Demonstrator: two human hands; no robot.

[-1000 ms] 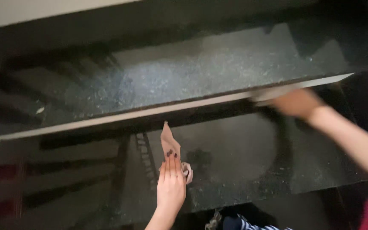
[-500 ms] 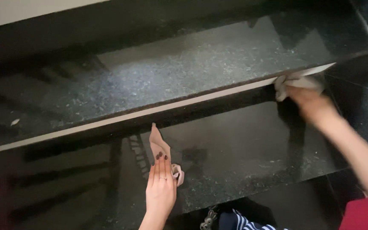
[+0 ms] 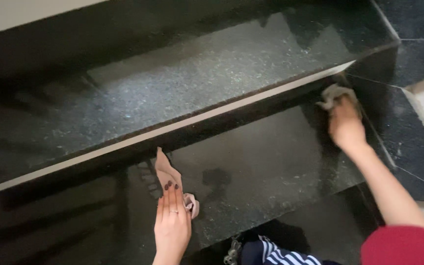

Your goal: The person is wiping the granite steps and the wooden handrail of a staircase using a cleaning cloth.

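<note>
I am bent over a black speckled stone stair. My left hand [image 3: 172, 223] lies flat, fingers together, on the lower step [image 3: 271, 162], pressing down a pink cloth [image 3: 165, 169] that sticks out past my fingertips toward the riser. My right hand [image 3: 345, 128] reaches to the far right end of that step. It grips a crumpled grey cloth [image 3: 333, 94] against the corner, just under the pale edge of the upper step [image 3: 197, 83].
A dark stone skirting [image 3: 413, 142] runs down the right side, with a pale wall beyond it. My red sleeve [image 3: 403, 245] and a striped blue-and-white garment [image 3: 280, 252] fill the bottom edge. A light strip [image 3: 25, 14] shows above the upper step.
My right hand with the grey cloth has slid from the upper step's edge down into the right corner of the lower step. My left hand has stayed on the pink cloth.
</note>
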